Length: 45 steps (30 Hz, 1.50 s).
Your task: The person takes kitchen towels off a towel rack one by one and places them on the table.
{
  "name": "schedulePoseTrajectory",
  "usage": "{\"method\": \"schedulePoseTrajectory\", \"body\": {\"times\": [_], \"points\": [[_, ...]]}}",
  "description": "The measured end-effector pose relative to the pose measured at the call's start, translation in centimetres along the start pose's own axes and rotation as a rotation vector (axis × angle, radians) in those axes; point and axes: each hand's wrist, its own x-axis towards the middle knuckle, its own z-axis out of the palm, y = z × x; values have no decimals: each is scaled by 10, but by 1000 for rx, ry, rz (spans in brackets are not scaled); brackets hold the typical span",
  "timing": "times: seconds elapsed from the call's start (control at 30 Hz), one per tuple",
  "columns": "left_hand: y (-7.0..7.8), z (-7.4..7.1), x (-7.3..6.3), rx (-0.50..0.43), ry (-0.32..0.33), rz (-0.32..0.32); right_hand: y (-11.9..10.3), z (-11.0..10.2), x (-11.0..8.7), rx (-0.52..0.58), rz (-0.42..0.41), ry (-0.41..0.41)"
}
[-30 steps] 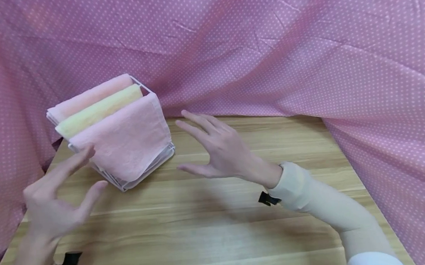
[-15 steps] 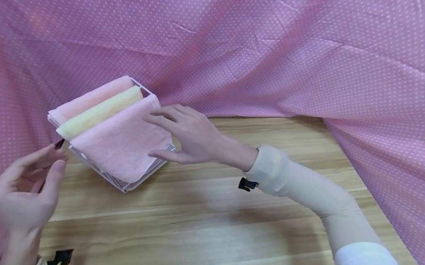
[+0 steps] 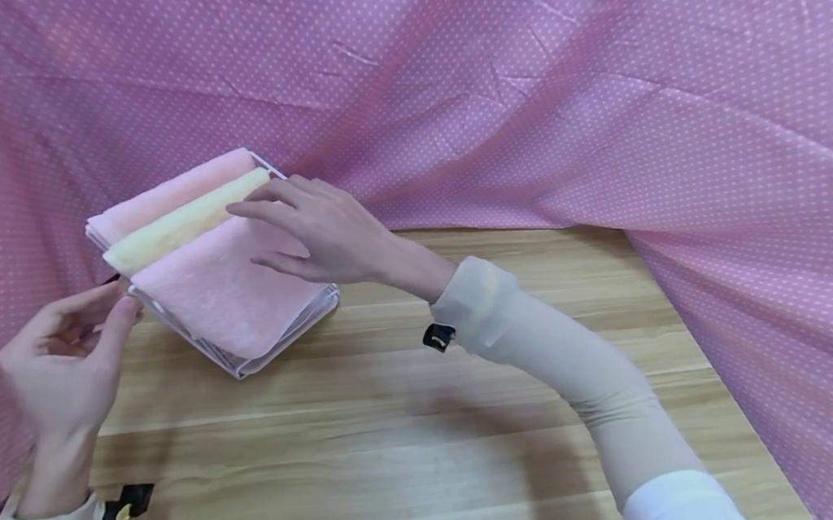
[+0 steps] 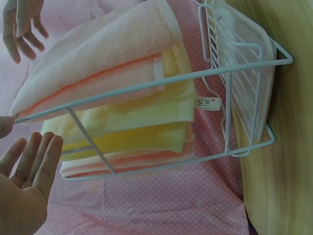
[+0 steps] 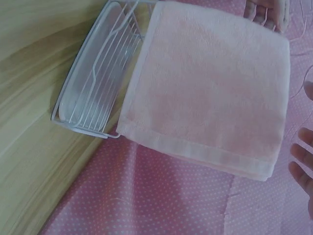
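Note:
A white wire rack (image 3: 248, 363) stands on the wooden table at the back left, with three folded towels hung over its rails. The front pink towel (image 3: 221, 296) drapes down toward me, behind it a yellow towel (image 3: 172, 229), then a back pink towel (image 3: 169, 191). My right hand (image 3: 260, 235) lies over the top of the front pink towel, fingers straight and reaching toward the yellow one. My left hand (image 3: 115, 304) is at the rack's left corner, its thumb at the wire, its fingers (image 4: 39, 156) relaxed and holding nothing. The right wrist view shows the front pink towel (image 5: 210, 93) and the rack (image 5: 93, 98).
Pink dotted cloth (image 3: 520, 80) hangs behind and to both sides of the wooden table (image 3: 403, 457) and lies under the rack's left end (image 4: 146, 205). A white label (image 4: 206, 102) hangs from the yellow towel (image 4: 142, 117). Black clips sit at both wrists (image 3: 437, 337).
My right hand moved left from above the table onto the front pink towel's top. My left hand drew back to the left, then settled at the rack's left corner.

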Motion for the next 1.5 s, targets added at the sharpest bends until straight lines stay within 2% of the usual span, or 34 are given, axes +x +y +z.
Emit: {"method": "schedulePoseTrajectory", "body": {"times": [0.13,0.37,0.5,0.8,1.1,1.37,1.5], "points": [[-3,5,2,-70,21,-22,7,4,8,-32,38,-11],[-6,11,5,-355,31,-36,12,14,19,-61,54,-52],[-4,14,4,-403,31,-45,11,20,25,-100,54,-77],[0,18,2,-439,41,-39,7,28,33,-118,62,-146],[0,19,0,-457,38,-50,5,25,37,-120,101,-212],[-4,17,2,-402,38,-58,9,26,37,-87,86,-168],[-2,16,1,-396,32,-82,10,26,37,-56,75,-137]]}}
